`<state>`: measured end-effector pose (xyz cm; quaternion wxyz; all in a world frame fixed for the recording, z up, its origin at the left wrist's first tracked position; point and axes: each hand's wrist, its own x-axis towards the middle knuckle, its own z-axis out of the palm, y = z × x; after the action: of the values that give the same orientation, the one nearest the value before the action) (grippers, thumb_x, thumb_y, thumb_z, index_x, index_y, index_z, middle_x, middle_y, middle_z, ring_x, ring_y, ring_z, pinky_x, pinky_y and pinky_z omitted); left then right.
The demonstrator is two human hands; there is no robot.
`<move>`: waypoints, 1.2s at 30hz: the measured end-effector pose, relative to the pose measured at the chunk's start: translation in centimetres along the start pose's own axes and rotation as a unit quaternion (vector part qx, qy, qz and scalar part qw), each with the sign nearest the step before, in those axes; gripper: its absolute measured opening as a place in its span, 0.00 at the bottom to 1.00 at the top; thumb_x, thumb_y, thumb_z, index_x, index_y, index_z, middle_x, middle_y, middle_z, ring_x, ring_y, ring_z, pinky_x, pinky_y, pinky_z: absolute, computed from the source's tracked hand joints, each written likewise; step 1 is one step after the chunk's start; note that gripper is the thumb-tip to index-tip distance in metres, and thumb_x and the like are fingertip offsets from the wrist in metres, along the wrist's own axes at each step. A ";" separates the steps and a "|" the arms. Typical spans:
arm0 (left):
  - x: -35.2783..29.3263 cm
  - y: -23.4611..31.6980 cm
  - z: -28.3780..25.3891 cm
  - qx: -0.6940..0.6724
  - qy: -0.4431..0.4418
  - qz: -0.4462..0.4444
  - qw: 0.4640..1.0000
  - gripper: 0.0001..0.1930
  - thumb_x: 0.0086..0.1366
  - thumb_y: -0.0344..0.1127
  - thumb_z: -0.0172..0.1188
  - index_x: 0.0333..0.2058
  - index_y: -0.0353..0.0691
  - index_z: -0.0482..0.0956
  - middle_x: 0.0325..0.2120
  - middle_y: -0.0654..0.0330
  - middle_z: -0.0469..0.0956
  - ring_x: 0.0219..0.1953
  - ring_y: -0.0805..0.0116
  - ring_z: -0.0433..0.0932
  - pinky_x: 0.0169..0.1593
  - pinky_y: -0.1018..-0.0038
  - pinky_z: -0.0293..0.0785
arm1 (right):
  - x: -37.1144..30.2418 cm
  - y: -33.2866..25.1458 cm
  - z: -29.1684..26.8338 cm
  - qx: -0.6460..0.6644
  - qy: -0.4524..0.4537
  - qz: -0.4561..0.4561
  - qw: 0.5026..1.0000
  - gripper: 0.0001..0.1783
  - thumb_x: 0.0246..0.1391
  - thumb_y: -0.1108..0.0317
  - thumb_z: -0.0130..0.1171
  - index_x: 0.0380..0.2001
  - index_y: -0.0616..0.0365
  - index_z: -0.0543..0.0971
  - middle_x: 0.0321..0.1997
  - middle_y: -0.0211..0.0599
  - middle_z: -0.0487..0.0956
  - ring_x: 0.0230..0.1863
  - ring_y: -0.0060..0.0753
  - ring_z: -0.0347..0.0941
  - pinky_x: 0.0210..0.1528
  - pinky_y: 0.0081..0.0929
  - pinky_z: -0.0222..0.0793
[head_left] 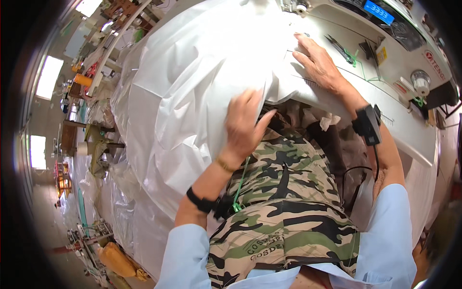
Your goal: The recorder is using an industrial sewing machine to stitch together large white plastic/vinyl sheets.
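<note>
A large white sheet, fabric or plastic film [178, 82], spreads in folds over the table and hangs down on my left. My left hand [242, 126] lies on its near edge, slightly blurred, with thumb apart from the fingers and nothing visibly gripped. Farther right, my right hand [318, 65] rests with fingers stretched out where the sheet meets the bed of a white sewing machine [404, 58]. The needle area [301, 8] is at the top, partly washed out by a bright lamp. Dark thread snips [340, 49] lie on the machine bed beyond my right hand.
Green thread [370, 78] trails across the machine bed near a handwheel-like knob [420, 82]. A camouflage apron [288, 178] covers my lap. To the left stand a cluttered shelf [113, 48], crumpled clear plastic [122, 192] and a yellow-orange bundle [118, 260].
</note>
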<state>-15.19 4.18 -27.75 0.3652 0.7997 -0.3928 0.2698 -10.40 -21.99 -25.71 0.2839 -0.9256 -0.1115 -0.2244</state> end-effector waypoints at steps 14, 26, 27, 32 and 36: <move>-20.2 -4.9 -9.7 -0.151 -0.263 -0.484 0.821 0.06 0.65 0.30 0.55 0.30 0.35 0.73 0.28 0.61 0.76 0.31 0.62 0.76 0.36 0.64 0.70 | -6.5 -7.0 1.1 -0.081 0.103 0.077 0.988 0.40 0.48 0.29 0.55 0.37 0.62 0.78 0.53 0.43 0.74 0.58 0.39 0.65 0.68 0.46 0.43; -12.7 3.8 -19.7 -0.512 0.239 -0.577 0.590 0.18 0.73 0.42 0.47 0.51 0.33 0.72 0.48 0.53 0.77 0.50 0.61 0.77 0.55 0.65 0.74 | -6.9 -8.6 -1.7 0.125 0.015 0.135 0.983 0.24 0.56 0.46 0.57 0.18 0.56 0.77 0.19 0.36 0.75 0.24 0.39 0.70 0.44 0.39 0.68; -13.8 2.8 -19.5 -0.518 0.228 -0.573 0.592 0.19 0.72 0.41 0.48 0.52 0.32 0.72 0.49 0.52 0.77 0.50 0.61 0.78 0.55 0.64 0.74 | -7.6 -8.8 -2.4 -0.015 0.094 0.077 0.992 0.24 0.57 0.50 0.57 0.16 0.57 0.75 0.16 0.37 0.72 0.19 0.41 0.67 0.35 0.38 0.67; -14.0 2.6 -18.8 -0.481 0.107 -0.565 0.662 0.11 0.71 0.35 0.50 0.41 0.32 0.76 0.39 0.57 0.80 0.40 0.69 0.79 0.46 0.73 0.77 | -10.6 -12.5 -4.0 -0.122 0.128 0.089 0.980 0.18 0.58 0.59 0.58 0.19 0.60 0.76 0.16 0.37 0.75 0.17 0.36 0.69 0.24 0.34 0.65; -13.0 1.6 -19.0 -0.188 -0.079 -0.453 0.868 0.04 0.68 0.27 0.54 0.36 0.34 0.76 0.36 0.60 0.80 0.36 0.73 0.77 0.42 0.78 0.73 | -12.5 -16.7 1.6 0.403 0.000 0.119 0.907 0.13 0.58 0.61 0.61 0.35 0.62 0.78 0.24 0.37 0.81 0.25 0.30 0.77 0.31 0.31 0.72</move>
<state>-26.39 24.26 -25.34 0.5581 0.8249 -0.0584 -0.0685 -26.39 -8.47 -24.92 0.6573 -0.7387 -0.0815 -0.1249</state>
